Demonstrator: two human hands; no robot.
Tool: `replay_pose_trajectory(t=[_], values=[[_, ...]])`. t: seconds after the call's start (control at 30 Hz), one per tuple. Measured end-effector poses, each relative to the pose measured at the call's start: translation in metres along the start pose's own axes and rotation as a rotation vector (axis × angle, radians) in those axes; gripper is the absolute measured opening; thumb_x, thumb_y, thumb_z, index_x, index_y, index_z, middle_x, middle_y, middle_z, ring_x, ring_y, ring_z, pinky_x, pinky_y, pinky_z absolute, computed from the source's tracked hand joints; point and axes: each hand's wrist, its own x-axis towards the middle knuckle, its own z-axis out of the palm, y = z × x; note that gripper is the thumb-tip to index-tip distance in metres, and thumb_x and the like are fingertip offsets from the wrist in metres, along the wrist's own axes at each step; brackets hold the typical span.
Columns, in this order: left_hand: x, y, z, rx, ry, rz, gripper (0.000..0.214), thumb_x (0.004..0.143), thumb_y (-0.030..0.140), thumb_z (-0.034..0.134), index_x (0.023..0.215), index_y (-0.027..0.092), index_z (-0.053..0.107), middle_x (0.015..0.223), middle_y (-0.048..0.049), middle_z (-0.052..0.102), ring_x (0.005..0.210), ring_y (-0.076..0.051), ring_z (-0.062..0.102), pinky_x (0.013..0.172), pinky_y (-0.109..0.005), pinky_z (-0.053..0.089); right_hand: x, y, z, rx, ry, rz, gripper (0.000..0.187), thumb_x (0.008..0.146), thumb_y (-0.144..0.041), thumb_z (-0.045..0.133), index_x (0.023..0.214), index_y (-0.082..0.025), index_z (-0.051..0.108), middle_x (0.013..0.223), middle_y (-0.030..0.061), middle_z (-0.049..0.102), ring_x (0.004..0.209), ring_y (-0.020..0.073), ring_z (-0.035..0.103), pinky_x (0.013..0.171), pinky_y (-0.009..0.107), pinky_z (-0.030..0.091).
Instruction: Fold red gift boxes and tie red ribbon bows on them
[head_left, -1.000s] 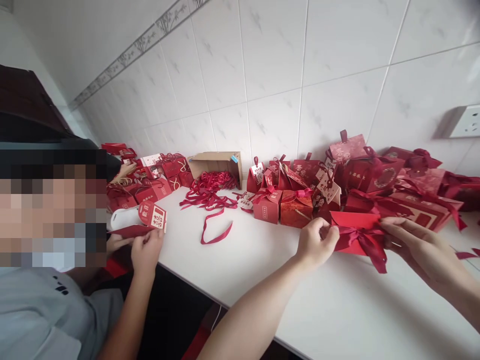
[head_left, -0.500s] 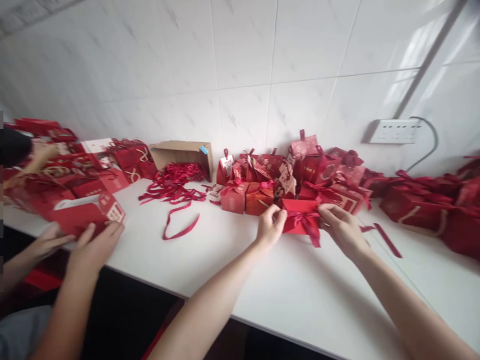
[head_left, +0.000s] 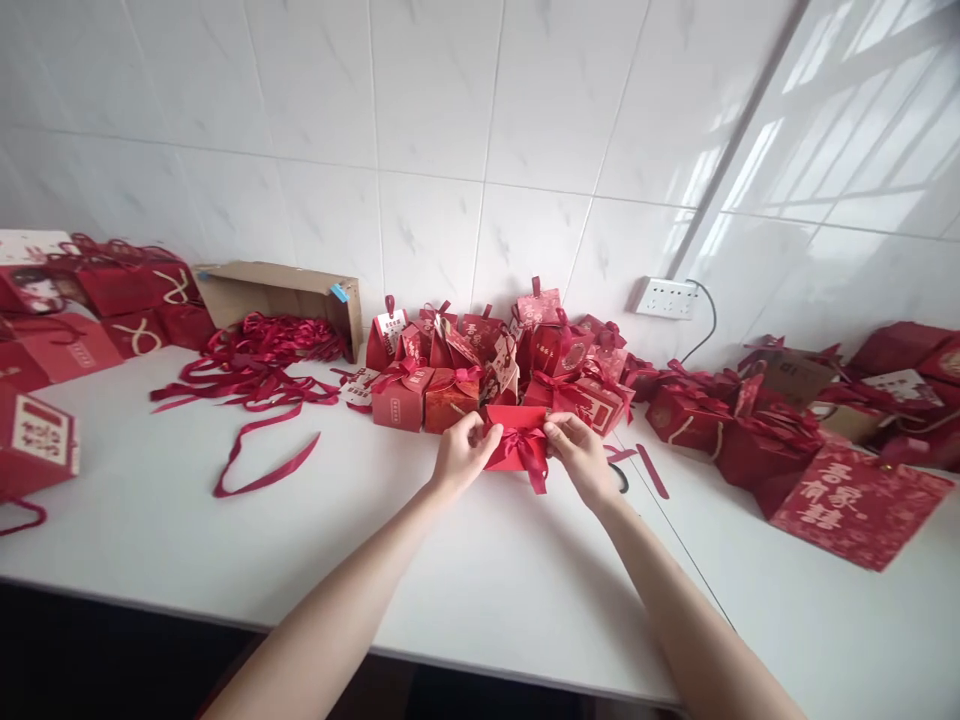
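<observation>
Held between both hands, near the front of the crowded boxes: red paper box [head_left: 517, 414], with dark-red bow [head_left: 526, 442] tied across it. Ribbon tail hanging down past the lower right part. Seemingly lifted a little from the white table [head_left: 480, 590], but cannot tell for certain.

Grasped at the left edge by the left hand [head_left: 463, 455], with thumb in front and fingers bent. Grasped at the upper right edge by the right hand [head_left: 583, 455], also in a pinch. Not released on either side.

Compared with half a second ago, view turned to the right: co-worker's hands gone from sight, more boxes visible at the right. On the held piece, no clear change: bow still tied, both grips kept at the edges. Probably meaning only a turn of the head, with the handling not interrupted.

Directly behind, crowded together: gift boxes [head_left: 403, 405], some with bows. Beside the right wrist, small dark ring [head_left: 622, 482] and cut ribbon piece [head_left: 652, 472]. Well apart at left, loose ribbon strip [head_left: 281, 474], then ribbon pile [head_left: 289, 338] spilling from open cardboard box [head_left: 349, 322]. At far right, wide box with light writing [head_left: 862, 507]. On the wall, socket strip [head_left: 667, 298].
</observation>
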Motion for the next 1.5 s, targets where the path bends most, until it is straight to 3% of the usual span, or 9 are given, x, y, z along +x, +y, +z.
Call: replay_pose_trajectory(t=[0.4, 0.63, 0.83, 0.97, 1.1, 1.17, 1.27, 1.37, 1.5], values=[[-0.009, -0.001, 0.007, -0.007, 0.039, -0.010, 0.034, 0.081, 0.039, 0.047, 0.057, 0.019, 0.033, 0.051, 0.0058, 0.035, 0.050, -0.009, 0.037, 0.051, -0.021, 0.027, 0.000, 0.008, -0.010, -0.091, 0.058, 0.103, 0.042, 0.058, -0.051, 0.077, 0.077, -0.018, 0.060, 0.071, 0.0006, 0.064, 0.062, 0.0137, 0.060, 0.062, 0.026, 0.053], [-0.008, -0.001, 0.009, -0.038, 0.043, -0.040, 0.032, 0.079, 0.035, 0.048, 0.055, 0.019, 0.033, 0.050, 0.0059, 0.035, 0.049, -0.009, 0.036, 0.050, -0.022, 0.027, 0.003, 0.011, -0.010, -0.049, 0.109, 0.229, 0.045, 0.045, -0.050, 0.082, 0.072, -0.018, 0.064, 0.068, 0.0023, 0.065, 0.060, 0.0161, 0.061, 0.057, 0.026, 0.055], [-0.001, -0.001, 0.003, -0.010, 0.059, -0.027, 0.034, 0.080, 0.039, 0.048, 0.056, 0.019, 0.034, 0.052, 0.0057, 0.034, 0.052, -0.009, 0.036, 0.052, -0.022, 0.027, -0.003, 0.004, 0.000, -0.044, 0.102, 0.087, 0.042, 0.049, -0.052, 0.080, 0.066, -0.019, 0.060, 0.066, 0.0011, 0.062, 0.058, 0.0146, 0.059, 0.060, 0.028, 0.053], [0.004, -0.008, 0.003, -0.040, 0.052, 0.001, 0.036, 0.080, 0.040, 0.048, 0.056, 0.019, 0.030, 0.052, 0.0063, 0.031, 0.051, -0.008, 0.033, 0.052, -0.022, 0.026, -0.001, 0.007, -0.001, -0.061, 0.025, 0.044, 0.034, 0.065, -0.050, 0.071, 0.071, -0.020, 0.058, 0.068, -0.0001, 0.060, 0.059, 0.0136, 0.056, 0.063, 0.030, 0.052], [0.004, -0.010, 0.003, -0.043, 0.051, 0.015, 0.037, 0.080, 0.041, 0.048, 0.056, 0.020, 0.030, 0.051, 0.0064, 0.030, 0.050, -0.008, 0.031, 0.050, -0.021, 0.026, 0.001, 0.009, -0.004, -0.114, 0.030, 0.031, 0.040, 0.064, -0.056, 0.069, 0.074, -0.019, 0.056, 0.067, 0.0007, 0.059, 0.057, 0.0143, 0.055, 0.059, 0.033, 0.052], [0.004, -0.009, 0.003, -0.033, 0.059, 0.019, 0.036, 0.079, 0.041, 0.048, 0.056, 0.019, 0.030, 0.052, 0.0063, 0.030, 0.050, -0.008, 0.031, 0.051, -0.021, 0.026, 0.001, 0.009, -0.004, -0.224, 0.058, -0.024, 0.045, 0.067, -0.061, 0.063, 0.081, -0.019, 0.054, 0.077, 0.0036, 0.060, 0.065, 0.0174, 0.058, 0.062, 0.036, 0.054], [0.004, -0.007, 0.002, -0.023, 0.063, 0.018, 0.036, 0.079, 0.039, 0.048, 0.056, 0.019, 0.030, 0.052, 0.0062, 0.030, 0.051, -0.008, 0.031, 0.051, -0.021, 0.027, -0.001, 0.010, -0.006, -0.475, 0.055, -0.212, 0.054, 0.069, -0.063, 0.060, 0.104, -0.022, 0.051, 0.110, 0.0108, 0.054, 0.097, 0.0253, 0.057, 0.077, 0.043, 0.053], [0.004, -0.005, 0.001, -0.022, 0.046, 0.015, 0.036, 0.079, 0.039, 0.049, 0.056, 0.019, 0.030, 0.052, 0.0063, 0.030, 0.051, -0.008, 0.032, 0.052, -0.021, 0.027, -0.002, 0.014, -0.008, -0.682, -0.085, -0.404, 0.081, 0.063, -0.059, 0.069, 0.128, -0.024, 0.036, 0.131, 0.0148, 0.037, 0.122, 0.0318, 0.039, 0.092, 0.050, 0.046], [0.003, -0.005, 0.000, -0.019, 0.041, 0.016, 0.035, 0.079, 0.039, 0.049, 0.056, 0.019, 0.031, 0.052, 0.0063, 0.032, 0.051, -0.008, 0.034, 0.052, -0.021, 0.028, -0.001, 0.021, -0.009, -0.813, -0.231, -0.510, 0.095, 0.067, -0.050, 0.070, 0.141, -0.023, 0.016, 0.135, 0.0166, 0.031, 0.128, 0.0330, 0.032, 0.101, 0.056, 0.036]])
